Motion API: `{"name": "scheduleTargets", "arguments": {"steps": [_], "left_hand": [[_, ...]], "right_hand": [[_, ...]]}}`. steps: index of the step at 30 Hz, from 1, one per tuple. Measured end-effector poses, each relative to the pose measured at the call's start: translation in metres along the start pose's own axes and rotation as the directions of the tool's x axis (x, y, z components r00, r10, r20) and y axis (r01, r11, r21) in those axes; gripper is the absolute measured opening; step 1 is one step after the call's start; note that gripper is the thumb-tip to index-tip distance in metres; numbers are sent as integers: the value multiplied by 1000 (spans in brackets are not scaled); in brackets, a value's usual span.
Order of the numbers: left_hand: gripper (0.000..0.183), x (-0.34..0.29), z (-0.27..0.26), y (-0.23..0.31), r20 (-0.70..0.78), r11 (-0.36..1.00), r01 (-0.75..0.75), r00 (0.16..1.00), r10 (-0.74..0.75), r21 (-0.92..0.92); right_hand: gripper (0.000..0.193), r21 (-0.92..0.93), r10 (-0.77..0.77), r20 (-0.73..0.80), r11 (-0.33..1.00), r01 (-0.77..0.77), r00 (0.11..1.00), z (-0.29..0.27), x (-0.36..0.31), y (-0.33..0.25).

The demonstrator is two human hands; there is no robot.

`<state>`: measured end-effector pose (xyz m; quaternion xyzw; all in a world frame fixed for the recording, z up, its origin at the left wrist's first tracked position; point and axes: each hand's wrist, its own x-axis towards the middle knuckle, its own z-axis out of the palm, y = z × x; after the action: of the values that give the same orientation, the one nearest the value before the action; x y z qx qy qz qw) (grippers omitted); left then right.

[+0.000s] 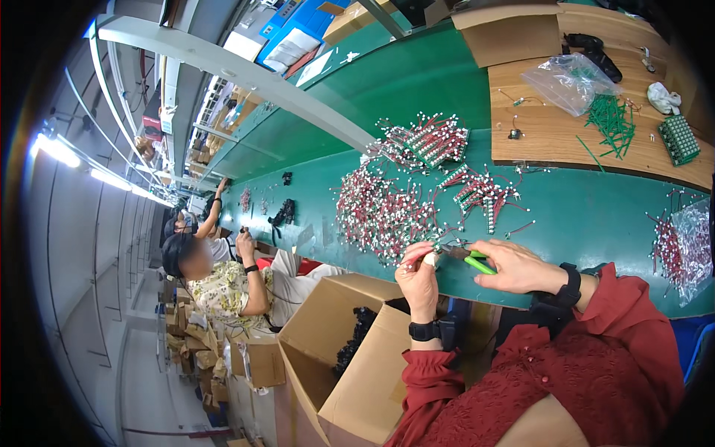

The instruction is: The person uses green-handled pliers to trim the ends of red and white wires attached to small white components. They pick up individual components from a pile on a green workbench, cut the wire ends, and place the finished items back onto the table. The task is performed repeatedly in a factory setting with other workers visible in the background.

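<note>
My right hand (514,266) is closed around green-handled cutting pliers (477,261). Their dark jaws point left, to the fingertips of my left hand (418,283). That hand is closed in a pinch on something small, mostly hidden by the fingers. Just beyond the hands lies a big heap of red wire leads (380,212) with small white ends. A smaller group of green circuit strips with red leads (488,195) sits to its right, and a stack of similar wired strips (428,141) lies farther back on the green worktable (596,223).
An open cardboard box (357,380) with black parts stands below the table edge, left of me. At right are a clear bag (694,242) and more red leads. Green strips (612,127) lie on a wooden board (532,134). A co-worker (223,279) sits at left.
</note>
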<state>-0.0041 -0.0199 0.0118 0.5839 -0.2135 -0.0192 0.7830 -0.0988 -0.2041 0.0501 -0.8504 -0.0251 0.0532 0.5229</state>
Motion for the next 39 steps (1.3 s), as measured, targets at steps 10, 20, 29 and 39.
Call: {"name": "scheduleTargets", "arguments": {"steps": [10, 20, 29, 39], "left_hand": [[14, -3, 8, -1, 57, 705, 228, 965, -257, -672], [18, -6, 4, -5, -128, 879, 236, 941, -314, -415], [14, 1, 6, 2, -89, 996, 76, 993, -73, 35], [19, -3, 0, -8, -26, 809, 261, 946, -322, -527]], "right_hand": [[29, 838, -150, 529, 251, -485, 836, 3, 7, 9], [57, 137, 52, -9, 989, -51, 999, 6, 10, 3], [50, 191, -19, 50, 982, 9, 999, 8, 9, 7], [47, 681, 9, 280, 703, -205, 960, -5, 12, -2]]}}
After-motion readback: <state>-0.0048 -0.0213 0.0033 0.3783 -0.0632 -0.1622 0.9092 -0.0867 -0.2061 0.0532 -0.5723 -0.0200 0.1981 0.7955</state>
